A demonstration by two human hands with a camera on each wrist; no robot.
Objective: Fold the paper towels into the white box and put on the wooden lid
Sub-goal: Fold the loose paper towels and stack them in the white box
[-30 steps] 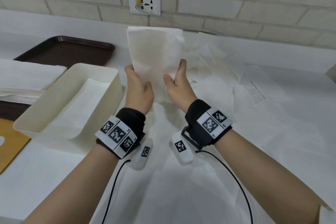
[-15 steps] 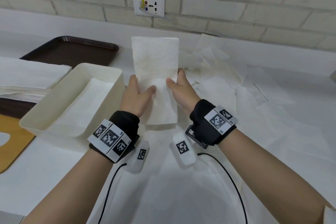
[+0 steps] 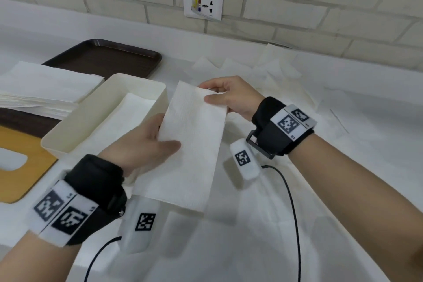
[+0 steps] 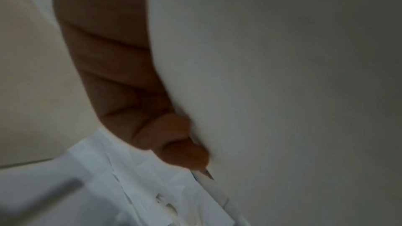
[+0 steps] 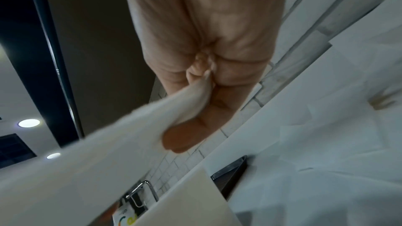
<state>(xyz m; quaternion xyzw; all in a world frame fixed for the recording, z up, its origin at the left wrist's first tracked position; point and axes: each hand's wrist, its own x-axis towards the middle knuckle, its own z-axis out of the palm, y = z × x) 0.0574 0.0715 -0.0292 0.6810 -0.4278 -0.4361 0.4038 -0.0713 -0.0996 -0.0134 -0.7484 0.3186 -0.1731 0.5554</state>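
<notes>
Both hands hold one folded white paper towel (image 3: 194, 139) in the air, just right of the white box (image 3: 103, 107). My left hand (image 3: 148, 144) pinches its left edge, thumb on top. My right hand (image 3: 229, 98) pinches its far right corner. The towel (image 4: 272, 92) fills the left wrist view beside my fingers (image 4: 130, 92). In the right wrist view my fingers (image 5: 195, 109) clamp the towel's edge (image 5: 108, 143). A folded towel (image 3: 123, 121) lies inside the box. The wooden lid (image 3: 23, 167) lies flat at the left edge, partly out of view.
A stack of white towels (image 3: 45, 89) sits on a dark brown tray (image 3: 109, 59) behind the box. Loose unfolded towels (image 3: 286, 80) lie spread over the white counter at right. A brick wall with a socket plate (image 3: 203, 4) closes the back.
The towel has come down from upright to nearly flat and moved left, close to the box. My right hand shifted to its far corner; my left hand slid to the left edge.
</notes>
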